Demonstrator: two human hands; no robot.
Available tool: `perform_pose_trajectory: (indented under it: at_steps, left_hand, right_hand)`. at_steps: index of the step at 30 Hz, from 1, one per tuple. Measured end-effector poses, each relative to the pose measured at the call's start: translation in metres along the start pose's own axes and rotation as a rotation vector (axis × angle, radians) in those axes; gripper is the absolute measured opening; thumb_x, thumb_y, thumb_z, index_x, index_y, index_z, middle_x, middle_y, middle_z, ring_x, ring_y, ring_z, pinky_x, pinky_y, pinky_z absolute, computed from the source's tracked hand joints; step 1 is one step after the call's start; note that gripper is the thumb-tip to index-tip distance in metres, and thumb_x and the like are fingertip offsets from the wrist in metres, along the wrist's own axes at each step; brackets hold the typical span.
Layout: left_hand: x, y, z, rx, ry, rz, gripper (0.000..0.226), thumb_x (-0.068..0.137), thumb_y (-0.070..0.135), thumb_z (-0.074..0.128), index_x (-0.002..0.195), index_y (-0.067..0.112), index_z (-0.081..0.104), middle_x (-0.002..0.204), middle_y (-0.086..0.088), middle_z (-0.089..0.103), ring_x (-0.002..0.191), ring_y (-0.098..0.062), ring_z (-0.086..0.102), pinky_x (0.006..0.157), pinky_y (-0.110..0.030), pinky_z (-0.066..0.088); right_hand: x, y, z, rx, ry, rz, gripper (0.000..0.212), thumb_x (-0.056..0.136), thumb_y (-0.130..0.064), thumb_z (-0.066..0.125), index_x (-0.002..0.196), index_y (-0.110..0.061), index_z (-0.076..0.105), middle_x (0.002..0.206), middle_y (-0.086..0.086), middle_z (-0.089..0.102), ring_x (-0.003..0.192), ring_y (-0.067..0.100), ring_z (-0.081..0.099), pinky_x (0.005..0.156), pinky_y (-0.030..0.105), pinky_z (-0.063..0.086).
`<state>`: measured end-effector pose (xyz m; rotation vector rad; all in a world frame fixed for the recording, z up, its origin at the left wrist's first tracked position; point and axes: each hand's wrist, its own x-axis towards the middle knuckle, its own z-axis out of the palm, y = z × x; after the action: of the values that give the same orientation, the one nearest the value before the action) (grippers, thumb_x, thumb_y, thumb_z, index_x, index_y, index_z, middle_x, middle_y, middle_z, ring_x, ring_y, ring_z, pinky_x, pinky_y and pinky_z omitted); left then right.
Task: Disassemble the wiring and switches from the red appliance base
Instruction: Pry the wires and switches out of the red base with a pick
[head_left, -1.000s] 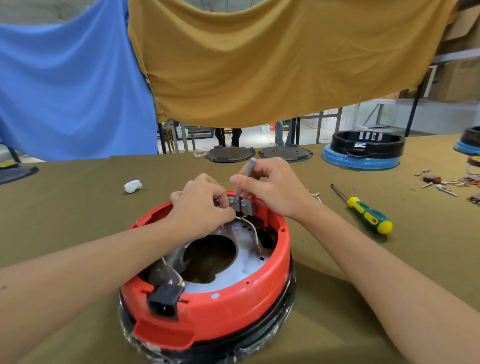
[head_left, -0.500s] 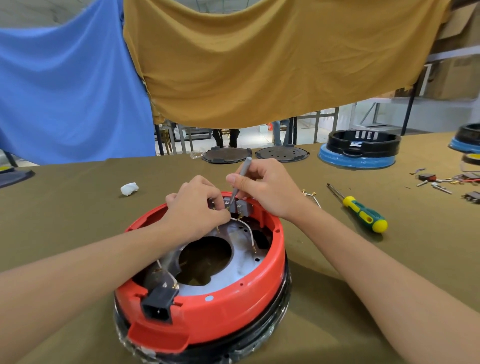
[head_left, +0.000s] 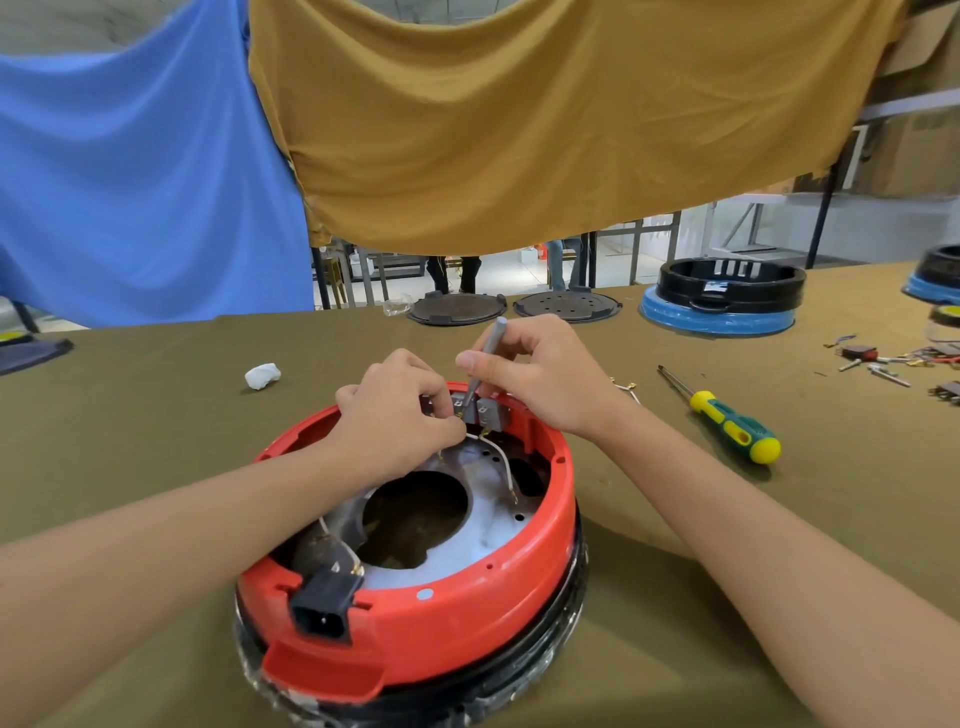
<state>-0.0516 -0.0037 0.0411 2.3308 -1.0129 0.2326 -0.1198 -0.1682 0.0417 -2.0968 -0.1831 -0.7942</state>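
Red appliance base (head_left: 415, 618) is set on the tabletop (head_left: 156, 441), plug socket toward the viewer. Switches (head_left: 480, 413) are seated at the far rim, directly under both hands. A thin grey tool (head_left: 483, 364) is pinched in the right hand (head_left: 540, 379), long axis near upright, top leaning slightly right and away, tip down between the switch blocks. Left hand (head_left: 400, 415) fingers are curled onto a terminal beside the tip (exact grip hidden). White wire (head_left: 501, 460) is seen trailing from the switches toward the viewer, down into the base. Both hands are equally near.
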Motion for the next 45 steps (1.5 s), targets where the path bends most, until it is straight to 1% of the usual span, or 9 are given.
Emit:
perform_pose_trajectory:
  at_steps: [6,13,16,19,23,26,33,39,45]
  left_hand:
    - [-0.001,0.0,0.0,0.01,-0.006,0.0,0.017,0.075,0.025,0.074,0.061,0.023,0.064,0.105,0.016,0.051,0.103,-0.008,0.048,0.086,-0.036,0.024]
    - [-0.001,0.0,-0.001,0.009,-0.015,-0.005,0.018,0.075,0.026,0.073,0.06,0.024,0.064,0.106,0.015,0.051,0.104,-0.009,0.049,0.086,-0.037,0.025]
    - [-0.001,0.0,-0.001,0.011,-0.015,-0.006,0.017,0.075,0.026,0.073,0.061,0.024,0.063,0.106,0.015,0.051,0.103,-0.009,0.049,0.085,-0.036,0.024]
    - [-0.001,0.0,-0.001,0.0,-0.011,-0.006,0.018,0.075,0.025,0.073,0.06,0.024,0.063,0.105,0.016,0.051,0.103,-0.009,0.049,0.087,-0.036,0.025]
    - [-0.001,-0.001,-0.001,-0.001,-0.013,-0.004,0.019,0.076,0.025,0.073,0.059,0.024,0.063,0.105,0.016,0.051,0.102,-0.007,0.049,0.087,-0.036,0.025]
    - [-0.001,-0.002,-0.001,-0.003,-0.017,0.001,0.018,0.076,0.025,0.073,0.06,0.023,0.064,0.105,0.016,0.051,0.102,-0.007,0.049,0.089,-0.037,0.026]
    - [-0.001,-0.001,-0.001,0.006,-0.017,-0.002,0.017,0.076,0.025,0.073,0.061,0.023,0.064,0.105,0.017,0.051,0.104,-0.007,0.049,0.088,-0.036,0.025]
    - [-0.001,0.0,0.0,0.012,-0.018,-0.004,0.017,0.077,0.025,0.073,0.062,0.023,0.065,0.104,0.018,0.051,0.104,-0.007,0.048,0.086,-0.036,0.023]
    - [-0.001,0.001,-0.002,0.013,-0.028,-0.005,0.017,0.077,0.025,0.073,0.063,0.023,0.065,0.105,0.016,0.051,0.104,-0.008,0.049,0.088,-0.036,0.024]
  right_hand:
    - [0.001,0.001,0.001,0.086,-0.004,0.067,0.022,0.093,-0.018,0.07,0.081,0.0,0.071,0.073,0.015,0.072,0.065,0.02,0.069,0.069,0.035,0.057]
    - [-0.003,-0.002,0.002,0.005,0.046,-0.011,0.022,0.092,-0.019,0.07,0.079,-0.002,0.072,0.07,0.011,0.072,0.068,0.029,0.07,0.069,0.047,0.056]
    - [-0.003,-0.002,-0.002,0.002,0.005,-0.034,0.021,0.091,-0.019,0.071,0.078,-0.003,0.073,0.068,0.012,0.071,0.054,0.013,0.063,0.054,0.031,0.049]
    - [-0.002,-0.002,-0.009,-0.024,-0.068,-0.032,0.019,0.089,-0.019,0.074,0.079,-0.004,0.075,0.069,0.007,0.072,0.054,0.005,0.06,0.056,0.017,0.044]
    - [0.002,0.002,-0.015,0.059,-0.117,0.012,0.016,0.089,-0.016,0.074,0.081,-0.002,0.075,0.074,0.012,0.073,0.068,0.024,0.069,0.066,0.031,0.056]
    - [0.003,0.004,-0.015,0.145,-0.138,0.061,0.017,0.09,-0.013,0.072,0.084,0.003,0.073,0.076,0.016,0.073,0.068,0.019,0.069,0.065,0.025,0.056]
    - [0.002,0.003,-0.013,0.156,-0.122,0.102,0.017,0.092,-0.012,0.07,0.083,0.002,0.071,0.078,0.014,0.074,0.07,0.019,0.07,0.068,0.025,0.057]
    - [0.001,0.0,-0.014,0.086,-0.073,0.056,0.019,0.091,-0.015,0.071,0.084,0.003,0.07,0.077,0.014,0.073,0.07,0.02,0.07,0.072,0.04,0.06]
    - [0.001,-0.001,-0.013,0.065,-0.073,0.05,0.018,0.091,-0.015,0.071,0.084,0.001,0.071,0.077,0.014,0.074,0.07,0.019,0.071,0.07,0.036,0.06]
